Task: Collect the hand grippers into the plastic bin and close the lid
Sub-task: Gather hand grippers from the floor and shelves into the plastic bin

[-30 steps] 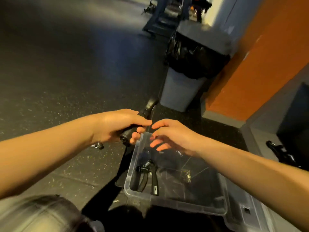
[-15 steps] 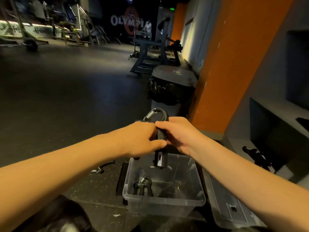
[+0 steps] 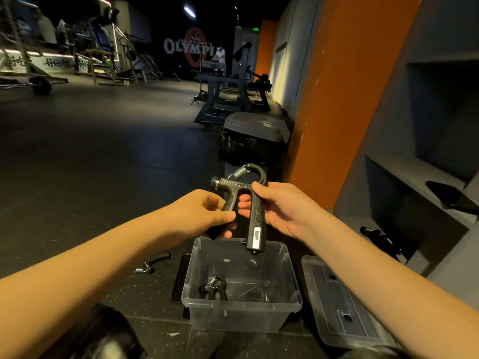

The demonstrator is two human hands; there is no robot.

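Both hands hold one gripper (image 3: 255,218) up in the air. The left hand (image 3: 204,215) is curled round the left handle. The right hand (image 3: 285,211) wraps the right handle, with its thumb up by the hinge. So each hand is grasping the same gripper, and no hand is free.

The gripper stands up and down. Its spring end is at the top, and its two handles point down. The tip of the right handle hangs just above the far edge of the bin (image 3: 241,305). The bin sits open on the floor (image 3: 103,177), under the hands and a little nearer to the person. So the way to go is down and a bit nearer. I think the handles would go in first.

Both hands are about as close to the bin as each other. The right handle hangs lower, so that side looks closest to the opening.

One bin gripper (image 3: 213,288) lies inside, in the near left part. There looks to be room to its right.

A floor gripper (image 3: 155,261) lies left of the bin, apart from it. A dark thing (image 3: 378,237) low down on the right may be one more, but that is hard to tell. The lid (image 3: 344,307) lies flat on the floor just right of the bin, not on it yet.
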